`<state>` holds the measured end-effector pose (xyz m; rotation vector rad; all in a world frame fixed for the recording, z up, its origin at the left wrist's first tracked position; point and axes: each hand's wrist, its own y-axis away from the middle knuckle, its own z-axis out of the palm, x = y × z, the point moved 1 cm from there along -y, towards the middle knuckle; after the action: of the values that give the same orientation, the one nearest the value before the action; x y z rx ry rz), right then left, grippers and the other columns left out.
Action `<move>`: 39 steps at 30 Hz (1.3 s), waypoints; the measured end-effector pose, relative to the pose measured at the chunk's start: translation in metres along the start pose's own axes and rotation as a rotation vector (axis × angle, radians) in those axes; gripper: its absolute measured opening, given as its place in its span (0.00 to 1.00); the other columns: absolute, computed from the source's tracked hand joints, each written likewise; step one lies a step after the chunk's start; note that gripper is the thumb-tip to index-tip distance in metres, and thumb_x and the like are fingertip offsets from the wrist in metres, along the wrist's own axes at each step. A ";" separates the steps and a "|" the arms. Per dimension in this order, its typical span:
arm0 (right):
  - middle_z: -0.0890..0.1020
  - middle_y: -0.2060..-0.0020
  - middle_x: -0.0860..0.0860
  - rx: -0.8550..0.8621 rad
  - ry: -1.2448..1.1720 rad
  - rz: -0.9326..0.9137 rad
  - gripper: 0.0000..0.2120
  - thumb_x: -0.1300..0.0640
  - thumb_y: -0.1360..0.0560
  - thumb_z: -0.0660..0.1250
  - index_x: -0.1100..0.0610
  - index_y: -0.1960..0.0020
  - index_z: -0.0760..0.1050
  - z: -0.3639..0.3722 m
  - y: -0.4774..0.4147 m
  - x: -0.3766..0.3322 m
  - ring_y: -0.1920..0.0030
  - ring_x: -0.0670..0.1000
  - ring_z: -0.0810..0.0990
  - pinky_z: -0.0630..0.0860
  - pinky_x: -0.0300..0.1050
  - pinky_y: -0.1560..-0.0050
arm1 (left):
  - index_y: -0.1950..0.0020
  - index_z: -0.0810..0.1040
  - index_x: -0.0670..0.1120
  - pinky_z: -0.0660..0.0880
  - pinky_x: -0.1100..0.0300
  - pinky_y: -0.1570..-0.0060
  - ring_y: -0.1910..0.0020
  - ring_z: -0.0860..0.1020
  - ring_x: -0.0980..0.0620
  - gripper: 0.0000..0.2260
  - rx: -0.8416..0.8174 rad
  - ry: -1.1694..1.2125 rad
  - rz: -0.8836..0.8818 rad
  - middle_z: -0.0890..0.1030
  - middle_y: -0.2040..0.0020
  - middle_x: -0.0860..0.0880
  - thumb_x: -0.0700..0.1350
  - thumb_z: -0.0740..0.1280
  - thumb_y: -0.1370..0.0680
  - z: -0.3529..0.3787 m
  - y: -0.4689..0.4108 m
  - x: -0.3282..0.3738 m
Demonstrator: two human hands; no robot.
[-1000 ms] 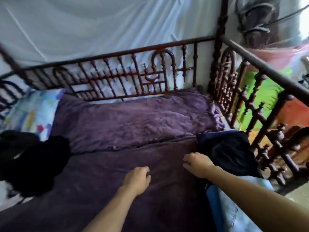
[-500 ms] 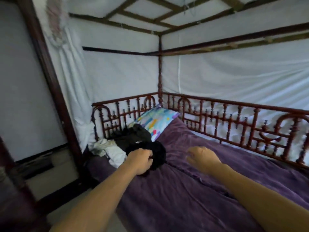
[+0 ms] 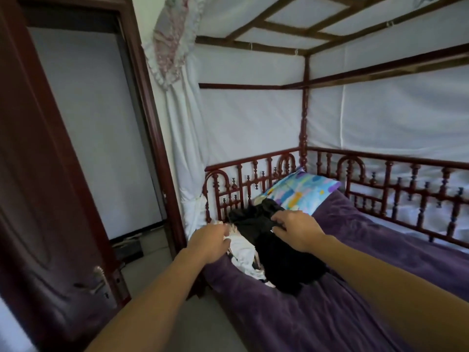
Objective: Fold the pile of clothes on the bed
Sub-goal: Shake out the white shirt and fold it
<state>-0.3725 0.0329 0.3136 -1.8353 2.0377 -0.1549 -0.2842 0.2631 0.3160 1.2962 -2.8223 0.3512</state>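
1. At the head end of the bed point(image 3: 355, 313), near its front edge: pile of clothes point(image 3: 269, 247), resting on the purple cover point(image 3: 380, 250).
2. Black garment point(image 3: 284, 255): crumpled, forms the bulk of the pile; its far end touches the pillow.
3. White garment point(image 3: 243, 252): crumpled, patterned at its edges, lies against the black garment on the side toward the bed's front edge.
4. Left hand point(image 3: 210, 240): over the white garment, fingers point(image 3: 224, 228) curled down into the white cloth; whether they have closed on it cannot be told.
5. Right hand point(image 3: 297, 232): on top of the black garment, fingers point(image 3: 278, 218) bent and pinching a fold of the black cloth.
6. Pillow point(image 3: 302, 191): blue with coloured patches, propped in the far corner at the head end, just behind the pile.
7. Carved railing point(image 3: 253, 184): dark red wood, runs along the head end and the far side of the bed.
8. White curtain point(image 3: 185, 148): hangs at the front post of the head end.
9. Dark door point(image 3: 50, 212): stands open, beside the bed.
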 end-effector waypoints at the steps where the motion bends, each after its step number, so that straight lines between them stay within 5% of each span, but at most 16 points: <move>1: 0.79 0.41 0.50 -0.015 0.003 -0.005 0.18 0.45 0.22 0.62 0.49 0.34 0.72 0.008 -0.011 -0.001 0.44 0.54 0.78 0.76 0.48 0.48 | 0.43 0.77 0.47 0.73 0.54 0.51 0.46 0.77 0.44 0.12 0.000 0.000 -0.003 0.79 0.44 0.45 0.51 0.61 0.21 0.004 -0.006 -0.010; 13: 0.78 0.40 0.49 -0.150 -0.048 0.089 0.18 0.44 0.22 0.61 0.48 0.34 0.72 0.137 -0.158 0.059 0.43 0.52 0.77 0.75 0.46 0.47 | 0.47 0.80 0.49 0.73 0.57 0.56 0.51 0.78 0.48 0.10 -0.056 0.052 -0.071 0.79 0.56 0.50 0.51 0.63 0.22 0.072 -0.142 -0.117; 23: 0.80 0.42 0.48 -0.318 -0.103 0.211 0.17 0.45 0.23 0.63 0.48 0.37 0.74 0.246 -0.267 0.104 0.43 0.53 0.78 0.76 0.50 0.46 | 0.48 0.79 0.51 0.76 0.56 0.54 0.54 0.78 0.50 0.09 -0.179 0.078 -0.128 0.82 0.53 0.51 0.52 0.64 0.24 0.147 -0.264 -0.214; 39: 0.81 0.46 0.51 -0.591 -0.222 0.700 0.15 0.44 0.24 0.63 0.51 0.42 0.76 0.444 -0.335 0.138 0.46 0.55 0.78 0.77 0.52 0.47 | 0.49 0.79 0.44 0.76 0.52 0.50 0.51 0.78 0.47 0.10 -0.633 0.166 0.085 0.80 0.54 0.47 0.49 0.64 0.22 0.319 -0.437 -0.340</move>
<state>0.0895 -0.0687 -0.0100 -1.1944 2.5762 0.8773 0.2922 0.1744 0.0538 0.9562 -2.5251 -0.3904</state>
